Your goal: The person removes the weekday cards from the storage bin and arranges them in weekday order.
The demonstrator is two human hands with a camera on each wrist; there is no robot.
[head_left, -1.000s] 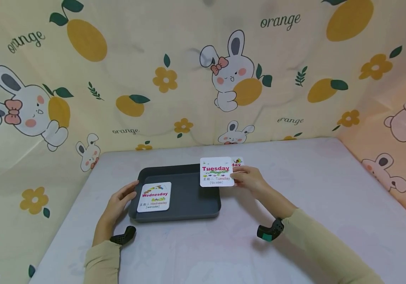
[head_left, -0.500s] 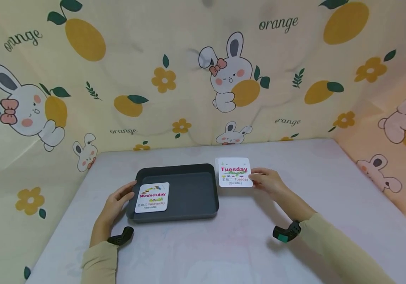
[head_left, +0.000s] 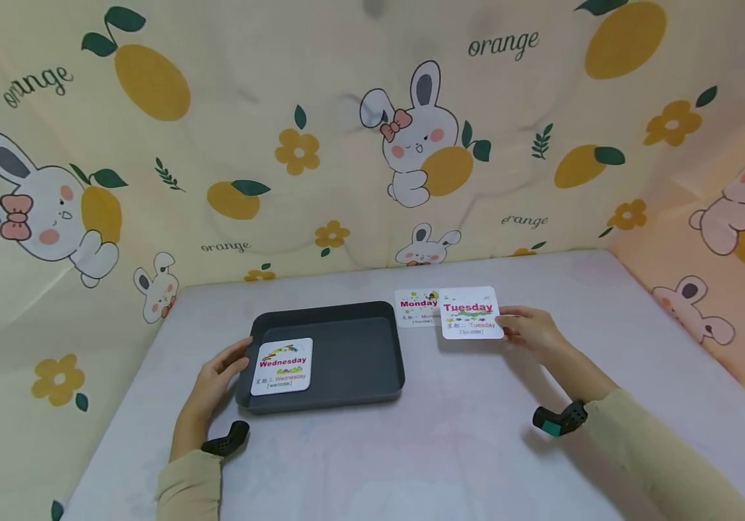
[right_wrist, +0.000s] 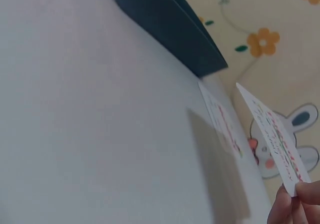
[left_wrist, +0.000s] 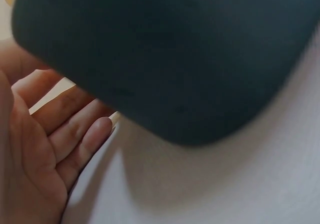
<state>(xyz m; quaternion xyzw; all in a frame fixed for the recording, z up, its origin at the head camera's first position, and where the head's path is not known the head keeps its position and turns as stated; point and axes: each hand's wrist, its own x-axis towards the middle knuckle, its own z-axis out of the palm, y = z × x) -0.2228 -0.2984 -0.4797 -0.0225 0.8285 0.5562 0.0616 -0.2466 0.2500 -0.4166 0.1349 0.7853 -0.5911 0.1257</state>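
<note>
In the head view, my right hand (head_left: 531, 331) pinches a white Tuesday flash card (head_left: 471, 312) by its right edge, between thumb and fingers. The right wrist view shows this Tuesday card (right_wrist: 274, 139) raised off the table, its shadow below. A Monday flash card (head_left: 416, 308) lies flat on the table, its right edge covered by the Tuesday card from the head camera. At the left, my left hand (head_left: 211, 380) rests its fingers against the side of a dark grey tray (head_left: 356, 354). A Wednesday flash card (head_left: 282, 367) lies in the tray's left part.
The white tabletop (head_left: 372, 463) reaches back to a fabric backdrop (head_left: 346, 159) printed with rabbits and oranges. A black device (head_left: 560, 420) sits at the right wrist and another black device (head_left: 226, 439) at the left.
My right hand has carried the Tuesday card rightward, from over the tray's right edge to beyond it. More of the Monday card now shows. The left hand has stayed at the tray.
</note>
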